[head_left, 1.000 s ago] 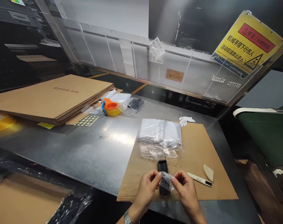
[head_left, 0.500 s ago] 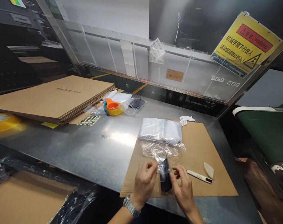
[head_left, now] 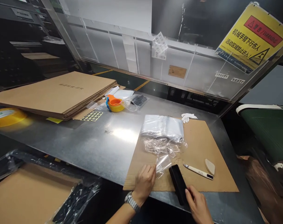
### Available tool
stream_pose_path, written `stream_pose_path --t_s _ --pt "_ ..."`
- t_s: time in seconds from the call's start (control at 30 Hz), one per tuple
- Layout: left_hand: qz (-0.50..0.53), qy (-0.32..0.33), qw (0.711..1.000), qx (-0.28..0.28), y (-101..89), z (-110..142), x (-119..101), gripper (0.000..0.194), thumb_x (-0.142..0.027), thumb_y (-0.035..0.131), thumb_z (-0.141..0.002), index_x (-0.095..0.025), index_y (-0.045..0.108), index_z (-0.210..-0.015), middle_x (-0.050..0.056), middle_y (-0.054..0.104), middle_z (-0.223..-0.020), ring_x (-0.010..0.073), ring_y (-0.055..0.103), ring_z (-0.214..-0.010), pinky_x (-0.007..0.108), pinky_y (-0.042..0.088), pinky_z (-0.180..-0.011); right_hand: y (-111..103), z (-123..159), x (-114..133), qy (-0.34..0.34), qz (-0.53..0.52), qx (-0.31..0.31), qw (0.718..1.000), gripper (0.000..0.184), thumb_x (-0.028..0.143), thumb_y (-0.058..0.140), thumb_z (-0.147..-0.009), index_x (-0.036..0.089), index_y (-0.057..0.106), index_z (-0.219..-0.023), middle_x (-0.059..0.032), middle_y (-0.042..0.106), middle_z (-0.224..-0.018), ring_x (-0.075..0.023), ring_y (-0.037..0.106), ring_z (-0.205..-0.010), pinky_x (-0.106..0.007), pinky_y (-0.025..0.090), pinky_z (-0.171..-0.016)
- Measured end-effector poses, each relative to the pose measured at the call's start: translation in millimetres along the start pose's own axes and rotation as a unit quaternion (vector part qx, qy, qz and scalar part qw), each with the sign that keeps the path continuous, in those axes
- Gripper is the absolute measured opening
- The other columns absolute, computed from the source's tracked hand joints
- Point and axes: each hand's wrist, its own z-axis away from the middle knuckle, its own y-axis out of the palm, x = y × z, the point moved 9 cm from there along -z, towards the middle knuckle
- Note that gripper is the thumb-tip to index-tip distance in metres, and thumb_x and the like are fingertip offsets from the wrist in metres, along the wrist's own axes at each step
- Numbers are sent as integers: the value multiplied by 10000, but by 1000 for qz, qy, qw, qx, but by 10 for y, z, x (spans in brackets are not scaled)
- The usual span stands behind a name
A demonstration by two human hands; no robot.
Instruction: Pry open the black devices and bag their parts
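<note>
Between finger and thumb, my left hand (head_left: 145, 182) pinches the edge of a small clear plastic bag (head_left: 163, 163) over the cardboard sheet (head_left: 197, 146). My right hand (head_left: 197, 199) grips the lower end of a long black hollow plastic part (head_left: 177, 183), which is tilted with its top toward the bag. The part and the bag are apart. Just beyond the hands lies a stack of clear plastic bags (head_left: 163, 127), with crumpled clear film (head_left: 160, 146) in front of it. A white pen-like knife marked A26 (head_left: 198, 172) rests to the right of the black part.
A beige rounded piece (head_left: 209, 167) is beside the knife, and a white glove (head_left: 188, 117) lies behind the sheet. Stacked cardboard (head_left: 85, 84), a yellow tape roll (head_left: 9, 117), an orange tape dispenser (head_left: 114, 102) and a sticker sheet (head_left: 92, 116) occupy the metal table's left side.
The black part has come away from the small bag and moved right and nearer in my right hand. My left hand keeps its pinch on the bag. The view has shifted slightly.
</note>
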Motion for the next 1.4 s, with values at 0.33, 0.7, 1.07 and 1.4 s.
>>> stream_pose_path --t_s 0.33,0.7,1.07,1.4 --pt "88 6 994 65 107 -6 -94 206 -187 405 -897 -192 610 -888 21 620 -707 168 577 -672 274 462 -581 503 217 204 83 -290 167 939 448 598 412 -821 174 524 -730 60 404 -536 -69 405 -403 -174 329 -385" --pt "110 36 991 61 39 206 -300 224 -120 374 -889 -146 565 -1004 50 629 -761 175 591 -703 301 502 -621 436 272 156 37 -88 29 995 358 484 308 -887 216 485 -729 0 511 -581 -160 531 -534 -249 380 -513" --pt "44 87 993 66 115 372 -517 275 -79 398 -841 -158 574 -1037 38 607 -738 191 578 -680 308 505 -591 213 -70 528 -77 133 -28 988 357 390 342 -930 225 577 -718 -19 640 -638 -176 633 -598 -238 366 -523" --pt "-4 106 994 3 176 425 -500 310 -56 394 -781 -155 577 -1010 51 620 -734 191 600 -669 293 517 -601 223 -1388 781 -72 262 -68 960 190 315 510 -891 152 592 -943 -32 627 -800 -153 605 -704 -286 463 -622"
